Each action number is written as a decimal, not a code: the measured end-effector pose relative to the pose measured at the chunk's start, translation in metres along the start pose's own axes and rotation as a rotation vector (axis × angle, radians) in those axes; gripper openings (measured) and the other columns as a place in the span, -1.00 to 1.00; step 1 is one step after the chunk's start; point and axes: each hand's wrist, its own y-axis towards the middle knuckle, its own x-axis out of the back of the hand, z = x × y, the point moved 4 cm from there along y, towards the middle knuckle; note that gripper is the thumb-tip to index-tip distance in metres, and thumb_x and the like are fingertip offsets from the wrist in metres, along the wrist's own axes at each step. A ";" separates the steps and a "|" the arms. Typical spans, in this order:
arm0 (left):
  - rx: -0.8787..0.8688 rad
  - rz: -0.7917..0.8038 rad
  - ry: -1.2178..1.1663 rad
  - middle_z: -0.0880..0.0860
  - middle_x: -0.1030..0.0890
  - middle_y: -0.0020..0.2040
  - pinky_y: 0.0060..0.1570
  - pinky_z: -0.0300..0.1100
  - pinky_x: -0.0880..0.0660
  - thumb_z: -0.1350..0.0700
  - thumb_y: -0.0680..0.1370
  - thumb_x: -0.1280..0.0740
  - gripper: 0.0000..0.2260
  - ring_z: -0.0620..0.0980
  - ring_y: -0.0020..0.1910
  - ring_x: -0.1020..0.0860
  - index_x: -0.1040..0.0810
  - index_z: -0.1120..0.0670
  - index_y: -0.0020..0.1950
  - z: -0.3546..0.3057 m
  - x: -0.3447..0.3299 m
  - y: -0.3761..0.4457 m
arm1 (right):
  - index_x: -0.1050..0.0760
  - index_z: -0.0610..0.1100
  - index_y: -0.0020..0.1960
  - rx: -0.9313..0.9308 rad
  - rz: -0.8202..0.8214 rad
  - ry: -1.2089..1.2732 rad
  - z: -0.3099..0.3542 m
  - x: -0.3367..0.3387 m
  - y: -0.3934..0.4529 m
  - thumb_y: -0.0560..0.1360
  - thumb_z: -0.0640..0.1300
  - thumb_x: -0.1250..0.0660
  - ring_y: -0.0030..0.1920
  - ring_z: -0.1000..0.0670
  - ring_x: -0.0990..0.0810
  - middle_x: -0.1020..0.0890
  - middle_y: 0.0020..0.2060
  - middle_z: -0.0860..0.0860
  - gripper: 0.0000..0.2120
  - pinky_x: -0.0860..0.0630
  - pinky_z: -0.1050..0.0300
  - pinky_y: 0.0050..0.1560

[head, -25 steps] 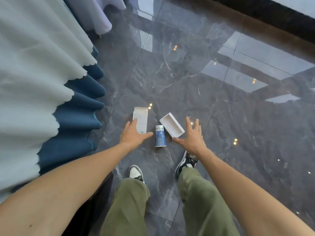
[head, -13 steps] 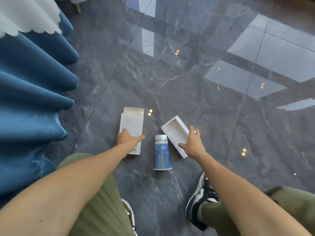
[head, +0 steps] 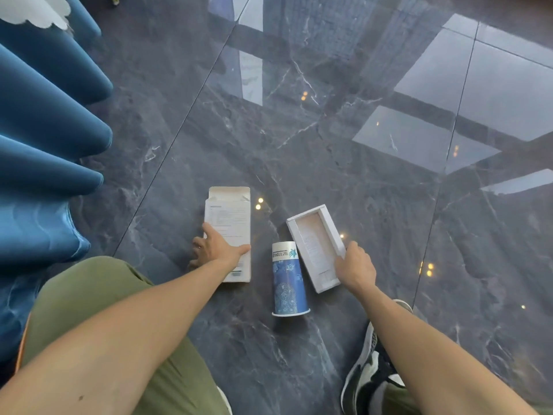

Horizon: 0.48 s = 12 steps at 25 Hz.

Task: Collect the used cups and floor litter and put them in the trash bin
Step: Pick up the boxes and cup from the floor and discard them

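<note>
Three pieces of litter lie on the dark marble floor in front of me. A flat white carton with an open flap is on the left. My left hand rests on its near end, thumb across the top and fingers curled around its left edge. A blue patterned paper cup lies on its side in the middle, touched by neither hand. To the right is an open white box tray, and my right hand grips its near right edge. No trash bin is in view.
A blue pleated table skirt with a white cloth above it hangs along the left edge. I am crouched, with my green-trousered knee at the lower left and a black-and-white shoe at the lower right. Glossy floor tiles stretch ahead.
I have crouched lower and the litter now looks closer. Both hands have gone from hovering spread above the floor to closing on the carton and the box tray.
</note>
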 end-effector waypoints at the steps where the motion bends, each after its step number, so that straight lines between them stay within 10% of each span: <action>1: 0.008 0.003 -0.039 0.27 -0.40 0.39 0.32 0.33 -0.38 -0.13 0.27 -0.68 -0.07 0.34 0.34 -0.45 -0.21 0.09 0.41 0.000 -0.002 0.002 | -0.37 -0.22 0.16 -0.020 -0.002 0.036 -0.001 0.002 0.000 0.62 -0.12 -0.20 0.12 -0.28 -0.59 -0.58 0.13 -0.19 -0.80 -0.56 -0.17 0.08; 12: -0.022 0.125 -0.392 0.16 -0.52 0.20 0.08 0.03 -0.56 0.10 0.45 -0.60 -0.40 0.15 0.15 -0.54 -0.31 0.18 0.29 -0.018 -0.006 -0.014 | -0.43 -0.22 -0.04 0.037 -0.059 0.633 0.074 0.030 -0.003 0.50 0.03 -0.35 -0.22 -0.05 -0.50 -0.52 -0.22 -0.02 -0.69 -0.62 -0.18 -0.11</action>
